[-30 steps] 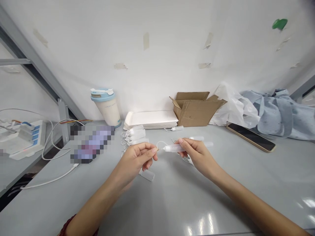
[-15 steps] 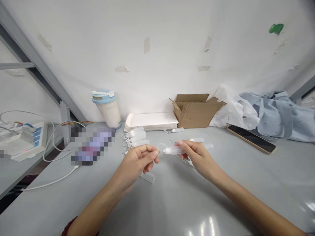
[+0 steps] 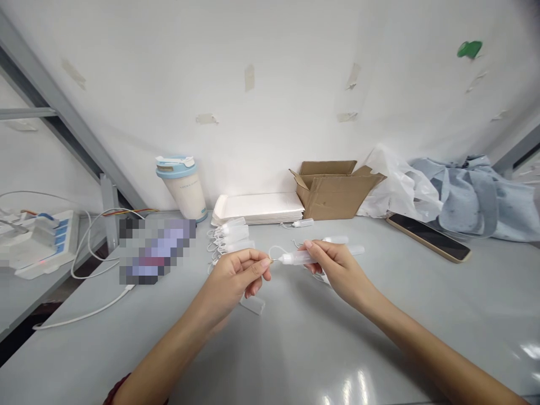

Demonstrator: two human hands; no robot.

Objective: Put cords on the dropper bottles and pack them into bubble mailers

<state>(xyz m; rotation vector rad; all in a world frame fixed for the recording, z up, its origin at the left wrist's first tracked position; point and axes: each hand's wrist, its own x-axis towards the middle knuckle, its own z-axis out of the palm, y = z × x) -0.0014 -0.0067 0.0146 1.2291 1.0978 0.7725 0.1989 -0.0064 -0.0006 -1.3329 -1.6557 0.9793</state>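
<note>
My right hand (image 3: 335,270) is closed around a small translucent squeeze bottle (image 3: 296,257), held level above the table with its narrow tip facing left. A thin metal tip (image 3: 275,260) and a looped white strap (image 3: 276,248) show at that end. My left hand (image 3: 240,273) pinches something tiny at the end of the metal tip; the fingertips hide it. On the table under the left hand lies a short clear tube (image 3: 253,305). More such bottles (image 3: 336,239) rest behind my right hand, and a group of several bottles (image 3: 236,233) lies behind my left.
At the back stand a tilted cup (image 3: 185,188), a stack of white envelopes (image 3: 261,207) and an open cardboard box (image 3: 340,197). A plastic bag (image 3: 392,185), a blue cloth bag (image 3: 472,197) and a phone (image 3: 428,236) lie right. A power strip (image 3: 46,242) and white cable (image 3: 88,316) are left.
The view has shifted slightly. Both hands keep the same hold at the bottle and its tip, with hardly any movement.
</note>
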